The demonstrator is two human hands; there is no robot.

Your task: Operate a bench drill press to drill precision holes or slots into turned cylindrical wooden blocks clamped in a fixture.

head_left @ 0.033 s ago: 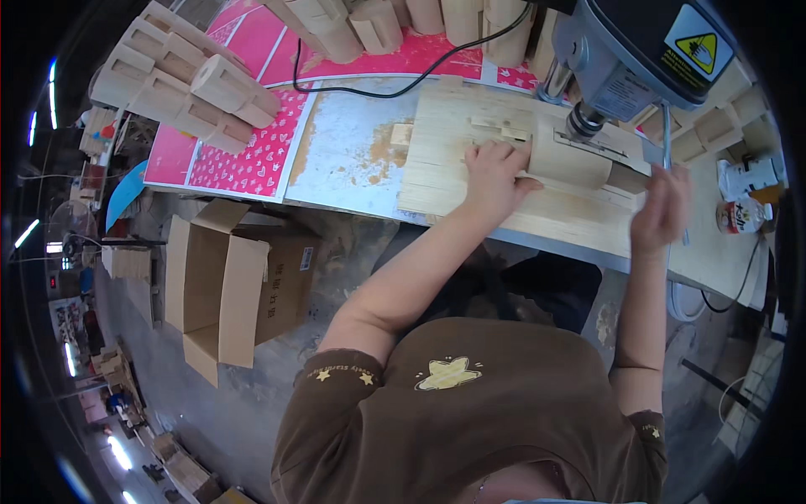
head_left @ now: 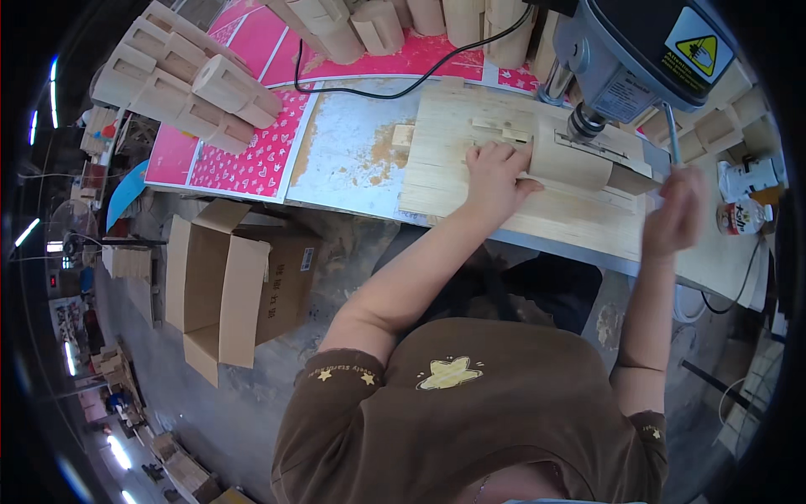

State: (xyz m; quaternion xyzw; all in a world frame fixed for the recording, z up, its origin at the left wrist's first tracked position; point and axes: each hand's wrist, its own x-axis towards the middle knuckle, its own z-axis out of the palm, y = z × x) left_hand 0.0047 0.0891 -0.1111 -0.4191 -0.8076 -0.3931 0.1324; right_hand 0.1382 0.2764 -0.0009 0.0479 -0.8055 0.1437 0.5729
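My left hand (head_left: 499, 178) lies on a pale wooden board (head_left: 437, 160), its fingers curled against the left end of a wooden cylinder (head_left: 571, 160). A narrow slot runs along the cylinder's top, under the chuck (head_left: 585, 123) of a drill press (head_left: 625, 59). Whether a bit touches the wood cannot be made out. My right hand (head_left: 676, 214), smeared by motion, is closed around the lower end of the drill press lever (head_left: 672, 134), right of the cylinder. A dark flat plate (head_left: 630, 180) shows at the cylinder's right end.
Slotted wooden cylinders (head_left: 180, 92) are stacked at the left on a pink patterned sheet (head_left: 252, 160), with several more at the back. A black cable (head_left: 378, 94) crosses the table. An open cardboard box (head_left: 239, 294) stands on the floor at left. A plastic jar (head_left: 743, 217) sits at right.
My right hand has shifted slightly to the right, and the lever's lower end has swung that way with it. My left hand and the cylinder stay nearly where they were.
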